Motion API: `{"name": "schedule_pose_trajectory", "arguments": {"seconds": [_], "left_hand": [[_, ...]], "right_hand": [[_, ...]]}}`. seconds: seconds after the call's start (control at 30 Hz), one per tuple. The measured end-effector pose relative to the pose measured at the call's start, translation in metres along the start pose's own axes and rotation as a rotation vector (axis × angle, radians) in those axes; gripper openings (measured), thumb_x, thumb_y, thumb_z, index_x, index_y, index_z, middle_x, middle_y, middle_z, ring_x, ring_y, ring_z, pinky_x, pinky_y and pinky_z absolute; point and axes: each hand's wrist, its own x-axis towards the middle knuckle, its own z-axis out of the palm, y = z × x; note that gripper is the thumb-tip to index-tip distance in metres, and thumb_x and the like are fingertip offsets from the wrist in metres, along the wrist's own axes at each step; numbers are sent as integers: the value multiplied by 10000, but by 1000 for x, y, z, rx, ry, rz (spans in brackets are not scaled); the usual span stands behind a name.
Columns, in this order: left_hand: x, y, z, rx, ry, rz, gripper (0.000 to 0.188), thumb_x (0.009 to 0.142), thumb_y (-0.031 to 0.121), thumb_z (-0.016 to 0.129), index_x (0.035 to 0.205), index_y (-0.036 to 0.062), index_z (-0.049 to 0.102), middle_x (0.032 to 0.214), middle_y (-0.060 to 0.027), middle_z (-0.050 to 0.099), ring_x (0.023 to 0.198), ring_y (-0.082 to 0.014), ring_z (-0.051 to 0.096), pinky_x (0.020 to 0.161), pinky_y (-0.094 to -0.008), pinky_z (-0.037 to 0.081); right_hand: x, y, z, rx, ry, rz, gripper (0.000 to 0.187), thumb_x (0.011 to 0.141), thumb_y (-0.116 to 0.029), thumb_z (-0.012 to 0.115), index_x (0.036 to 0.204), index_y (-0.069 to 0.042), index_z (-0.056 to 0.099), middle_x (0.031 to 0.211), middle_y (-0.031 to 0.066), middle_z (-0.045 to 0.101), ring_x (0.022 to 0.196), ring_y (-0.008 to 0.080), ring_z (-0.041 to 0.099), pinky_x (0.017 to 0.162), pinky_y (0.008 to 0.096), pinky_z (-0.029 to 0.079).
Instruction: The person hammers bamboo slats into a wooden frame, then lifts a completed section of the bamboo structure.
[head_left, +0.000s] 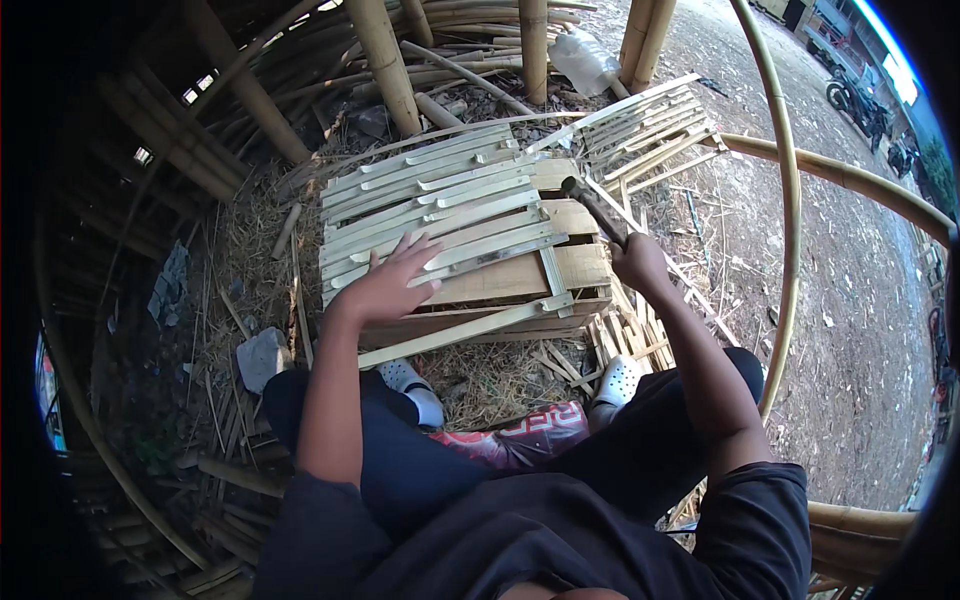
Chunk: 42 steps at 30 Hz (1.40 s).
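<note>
My left hand (390, 285) lies with its fingers spread on the slats at the near left of a bamboo slat panel (440, 215). Pale curled pieces stand up along several slats. The panel rests on a low wooden box (500, 282). In my right hand (640, 262), closed round its near end, is a short dark hammer-like tool (603, 215), tilted over the box's right side. A loose-looking slat (465, 332) runs along the box's near edge, and a narrow crosspiece (553, 272) joins it near its right end.
A second slatted panel (650, 130) lies at the far right. Split bamboo pieces (640, 335) lie near my right foot. A pale block (263, 360) sits at the left, a red printed sack (520, 437) between my legs. Bamboo posts (385, 65) and a curved pole (785, 200) stand around me.
</note>
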Motion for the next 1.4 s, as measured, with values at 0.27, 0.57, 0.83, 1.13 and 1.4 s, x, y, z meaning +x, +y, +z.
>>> {"name": "schedule_pose_trajectory", "arguments": {"seconds": [0.27, 0.57, 0.83, 1.13, 1.4], "left_hand": [[-60, -62, 27, 109, -54, -460, 688, 1022, 361, 572, 1610, 101, 325, 1647, -230, 330, 1570, -334, 231, 1265, -396, 231], [-66, -67, 28, -47, 24, -268, 741, 1014, 421, 577, 1606, 63, 314, 1596, -231, 415, 1478, -352, 414, 1226, -370, 325], [-90, -37, 13, -81, -92, -219, 753, 1011, 447, 551, 1627, 108, 282, 1603, -219, 409, 1475, -347, 420, 1213, -380, 347], [-114, -48, 14, -142, 35, -85, 773, 998, 430, 563, 1617, 57, 288, 1586, -232, 436, 1453, -331, 455, 1209, -352, 334], [-105, -69, 9, -291, 126, -198, 813, 977, 402, 640, 1619, 53, 284, 1569, -262, 446, 1470, -326, 439, 1194, -372, 358]], "right_hand": [[2, -4, 84, 58, 64, -126, 310, 926, -258, 694, 921, 37, 599, 859, 296, 692, 828, 490, 681, 745, 569, 532], [-40, -31, 51, -165, -216, -204, 424, 937, -362, 664, 1003, 56, 676, 1024, 300, 704, 956, 465, 692, 873, 529, 550], [-95, 10, -3, 54, -155, -489, 299, 951, -303, 678, 1008, -17, 742, 945, 222, 726, 866, 374, 700, 799, 456, 547], [-176, -15, -97, -69, -372, -310, 377, 1011, -366, 681, 985, 4, 749, 748, 61, 704, 663, 116, 628, 620, 333, 524], [-97, -71, -81, -5, -487, -408, 417, 1042, -398, 625, 955, -6, 740, 769, 66, 723, 692, 135, 676, 658, 327, 566]]}}
